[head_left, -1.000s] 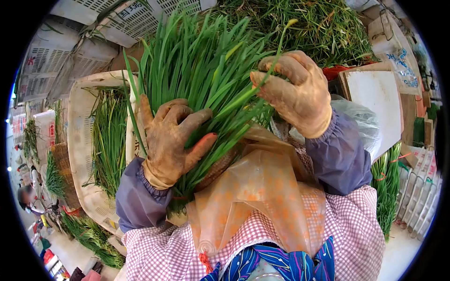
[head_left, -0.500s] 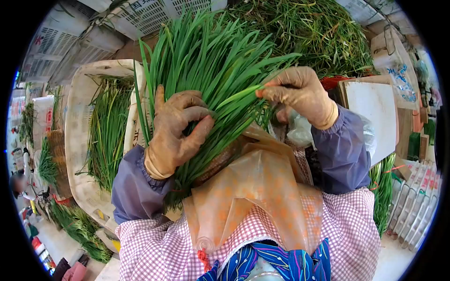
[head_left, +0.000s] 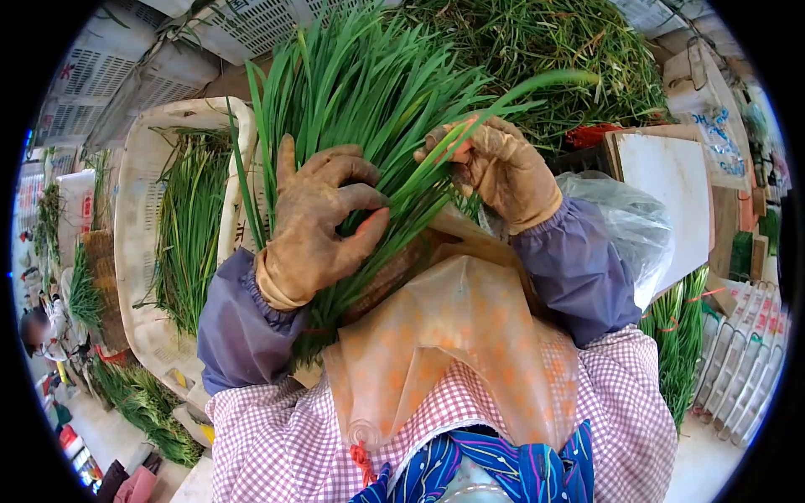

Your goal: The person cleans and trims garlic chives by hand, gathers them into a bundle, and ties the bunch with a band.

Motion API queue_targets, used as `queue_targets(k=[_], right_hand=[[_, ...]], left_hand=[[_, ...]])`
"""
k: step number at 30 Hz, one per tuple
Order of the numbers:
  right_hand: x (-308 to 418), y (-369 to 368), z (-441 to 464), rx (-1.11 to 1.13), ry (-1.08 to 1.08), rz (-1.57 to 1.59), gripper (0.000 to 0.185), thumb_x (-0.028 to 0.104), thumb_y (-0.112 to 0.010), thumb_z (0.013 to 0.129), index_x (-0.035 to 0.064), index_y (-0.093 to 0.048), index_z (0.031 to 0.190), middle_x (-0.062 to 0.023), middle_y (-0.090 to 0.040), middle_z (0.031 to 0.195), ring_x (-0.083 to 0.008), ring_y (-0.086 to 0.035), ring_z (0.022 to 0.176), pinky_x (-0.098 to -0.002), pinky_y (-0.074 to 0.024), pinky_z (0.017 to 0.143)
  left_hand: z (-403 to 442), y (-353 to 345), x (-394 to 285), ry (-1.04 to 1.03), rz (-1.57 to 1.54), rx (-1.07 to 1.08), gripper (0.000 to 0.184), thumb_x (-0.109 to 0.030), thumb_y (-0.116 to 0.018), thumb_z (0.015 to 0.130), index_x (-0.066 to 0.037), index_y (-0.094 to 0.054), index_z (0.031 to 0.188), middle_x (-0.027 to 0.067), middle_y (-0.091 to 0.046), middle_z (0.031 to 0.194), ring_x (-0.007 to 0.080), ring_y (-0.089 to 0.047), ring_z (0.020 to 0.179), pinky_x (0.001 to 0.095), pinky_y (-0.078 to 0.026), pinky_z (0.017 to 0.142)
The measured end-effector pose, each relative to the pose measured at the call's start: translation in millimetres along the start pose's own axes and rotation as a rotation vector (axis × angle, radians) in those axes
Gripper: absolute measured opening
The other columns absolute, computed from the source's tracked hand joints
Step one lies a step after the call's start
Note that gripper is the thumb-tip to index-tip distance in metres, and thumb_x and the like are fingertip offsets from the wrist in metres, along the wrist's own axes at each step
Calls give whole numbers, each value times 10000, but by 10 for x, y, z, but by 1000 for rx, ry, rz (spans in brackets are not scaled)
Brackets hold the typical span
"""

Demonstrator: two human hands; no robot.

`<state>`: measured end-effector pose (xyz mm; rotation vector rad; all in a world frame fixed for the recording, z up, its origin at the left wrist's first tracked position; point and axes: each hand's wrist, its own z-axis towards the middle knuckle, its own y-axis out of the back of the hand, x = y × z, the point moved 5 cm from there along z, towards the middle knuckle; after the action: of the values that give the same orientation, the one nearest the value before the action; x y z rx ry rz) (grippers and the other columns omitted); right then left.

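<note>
A large bunch of green garlic chives [head_left: 352, 92] lies across my lap, its leaf tips fanned away from me. My left hand [head_left: 323, 222], in a stained glove, rests over the lower part of the bunch. Its fingers are curled around the leaves, with the index finger stretched up. At the right side of the bunch, my gloved right hand [head_left: 507, 172] has its fingers pinched together on a chive leaf [head_left: 549, 80]. That long, light green leaf sticks out to the upper right past the fingertips. The lower ends of the bunch are partly hidden by my left wrist and the apron.
Left of me stands a white plastic crate [head_left: 130, 251] with more chives inside. A heap of loose, wilted leaves [head_left: 545, 59] lies ahead. To the right are a white board [head_left: 667, 205], a clear plastic bag [head_left: 620, 218] and tied chives [head_left: 677, 335].
My right hand has moved left and down, closer to the bunch. The leaf at its fingers now points to the upper right. My left hand stays nearly in place.
</note>
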<state>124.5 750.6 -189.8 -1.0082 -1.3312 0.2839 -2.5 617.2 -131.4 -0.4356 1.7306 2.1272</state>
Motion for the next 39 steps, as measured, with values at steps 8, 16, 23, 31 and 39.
queue_targets(k=[8, 16, 23, 31, 39], right_hand=[[-355, 275, 30, -104, -175, 125, 226, 276, -528, 928, 56, -578, 942, -95, -645, 923, -259, -638, 944, -290, -493, 558], [-57, 166, 90, 36, -41, -102, 184, 229, -568, 905, 51, -606, 933, -94, -649, 852, -243, -660, 795, -312, -513, 563], [186, -67, 105, 255, 103, -373, 199, 161, -651, 822, -12, -643, 920, -146, -645, 893, -231, -640, 779, -307, -514, 602], [405, -304, 46, 380, 125, -700, 182, 151, -677, 794, -28, -657, 822, -146, -642, 940, -203, -614, 835, -305, -497, 731], [-71, -384, -17, 331, -85, -158, 110, 113, -576, 871, 12, -575, 827, -64, -618, 770, -140, -590, 731, -292, -480, 692]], left_hand=[[-19, 3, 102, 33, -104, -43, 106, -190, -652, 725, -92, -649, 767, 40, -630, 953, 290, -542, 1074, 670, -118, 994], [27, -38, -18, 35, 35, -11, 91, -169, -655, 741, -82, -650, 768, 36, -627, 957, 263, -539, 1072, 638, -125, 1011], [55, -112, -95, 65, 130, 51, 131, -180, -709, 669, -88, -647, 739, 18, -614, 955, 245, -528, 1084, 641, -159, 1011], [70, -180, -131, 39, 207, 55, 125, -203, -692, 696, -93, -656, 743, 18, -604, 945, 245, -528, 1075, 648, -182, 1000], [86, -163, -119, -18, 210, 124, 173, -195, -658, 714, -117, -677, 867, 30, -600, 969, 265, -518, 1089, 669, -188, 983]])
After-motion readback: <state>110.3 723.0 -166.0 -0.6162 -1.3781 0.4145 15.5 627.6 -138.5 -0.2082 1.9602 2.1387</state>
